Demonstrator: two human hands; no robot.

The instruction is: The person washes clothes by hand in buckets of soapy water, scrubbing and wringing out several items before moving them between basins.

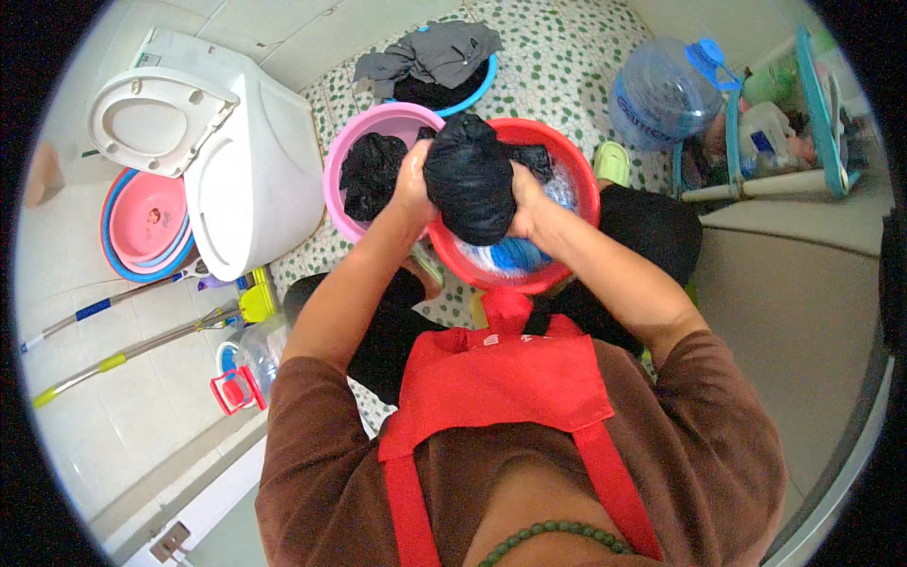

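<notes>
A bunched, dark wet cloth is pressed between my two hands, above the left side of a red basin. My left hand grips its left side and my right hand its right side. Inside the red basin are sudsy water, a blue-and-white item and a piece of dark fabric. Touching this basin on the left, a pink basin holds black crumpled cloth. Behind them stands a blue basin with a grey garment draped over dark cloth.
A white toilet with its lid raised stands left, beside stacked basins. Long-handled cleaning tools lean there. At right are a large clear water jug and a teal-framed rack of bottles. Pebble-patterned tile covers the floor.
</notes>
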